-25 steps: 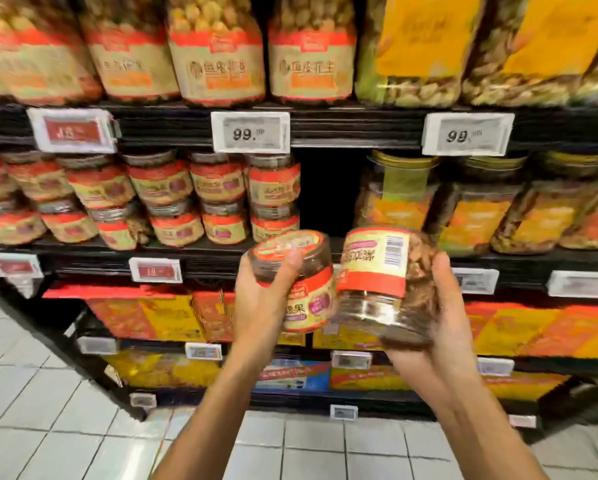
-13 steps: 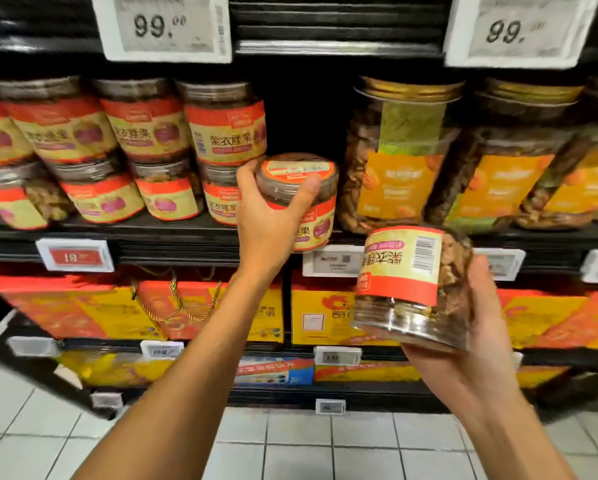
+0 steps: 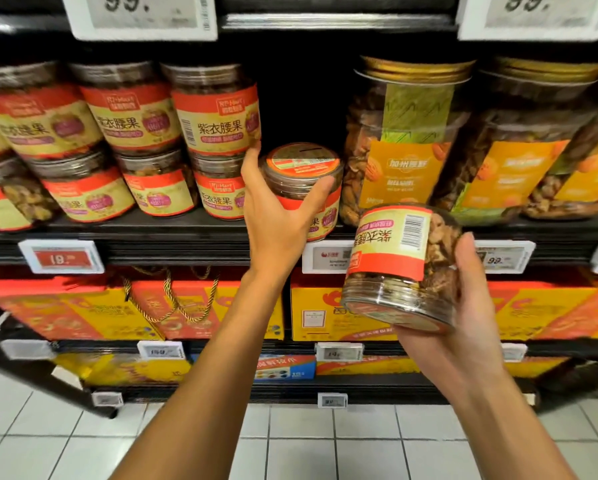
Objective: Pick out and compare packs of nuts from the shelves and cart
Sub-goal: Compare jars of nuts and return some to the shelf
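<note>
L hand point(image 3: 279, 221): arm reaches up and fwd from lower centre, forearm near straight, wrist slightly bent back. Hand wrapped round a small nut jar point(image 3: 304, 174) w/ red-and-cream label; thumb up the jar's left side, tip touching the label of the stacked jar point(image 3: 217, 112) just left of it; fingers curl round the jar's right side, one fingertip at the lid rim. Jar upright, sitting at the front edge of the shelf point(image 3: 172, 242), in the dark gap between the stacked small jars and a tall gold-lid jar point(image 3: 405, 140). Cannot tell if jar base is fully down on shelf or just above; palm hides the lower part.

R hand point(image 3: 463, 306): arm comes up from lower right, elbow out of frame, wrist cocked inward. Hand cups a second nut jar point(image 3: 403, 261), same label type, from below and behind; thumb lies up the jar's right side, fingers under the lid end, mostly hidden. Jar held upside down, tilted, lid end toward camera and down-left; barcode and inverted text face camera. Nuts visible thru clear wall next to thumb. This jar is clear of the shelf, in front of its edge, below and right of L hand's jar, not touching it.

Surroundings: price tag point(image 3: 61, 256) left of L wrist on shelf edge; boxed gift packs point(image 3: 93, 306) on the level under both hands; white floor tiles point(image 3: 325, 445) betw. the forearms. View slightly blurred at edges.
</note>
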The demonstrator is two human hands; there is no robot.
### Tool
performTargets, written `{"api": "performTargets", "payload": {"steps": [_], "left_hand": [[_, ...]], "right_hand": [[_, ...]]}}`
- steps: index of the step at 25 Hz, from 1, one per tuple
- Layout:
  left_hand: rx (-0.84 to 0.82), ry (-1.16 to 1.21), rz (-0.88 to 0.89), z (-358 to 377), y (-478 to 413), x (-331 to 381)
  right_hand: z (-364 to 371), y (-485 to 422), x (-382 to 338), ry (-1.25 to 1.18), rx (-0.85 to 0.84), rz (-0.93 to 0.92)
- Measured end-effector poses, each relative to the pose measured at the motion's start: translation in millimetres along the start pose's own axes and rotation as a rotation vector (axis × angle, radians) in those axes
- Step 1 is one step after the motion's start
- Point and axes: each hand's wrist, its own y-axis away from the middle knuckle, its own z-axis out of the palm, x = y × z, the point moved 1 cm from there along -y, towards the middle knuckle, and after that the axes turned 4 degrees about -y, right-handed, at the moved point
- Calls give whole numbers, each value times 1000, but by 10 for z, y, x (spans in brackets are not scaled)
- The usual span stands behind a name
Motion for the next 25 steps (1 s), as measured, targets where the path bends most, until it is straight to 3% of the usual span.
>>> {"api": "performTargets", "payload": {"steps": [4, 8, 10, 12, 15, 19, 23, 25], "left_hand": [[-54, -105, 9, -75, 62, 101], [202, -295, 299, -450, 386, 77], [65, -467, 571, -459, 722, -1], [-139, -594, 636, -380, 878, -93], [-225, -665, 503, -311, 712, -175], [-197, -670, 449, -380, 566, -159], [-283, -244, 380, -582, 505, 127], [-364, 182, -32, -697, 422, 335]], "right_hand": [[4, 9, -13, 4, 28, 0], [19, 13, -42, -12, 97, 10], [12, 16, -55, -15, 115, -8], [4, 27, -65, -23, 127, -25], [-9, 28, -69, -32, 137, -21], [46, -12, -34, -16, 78, 0], [180, -88, -31, 80, 27, 18], [234, -104, -76, 191, 10, -31]]}}
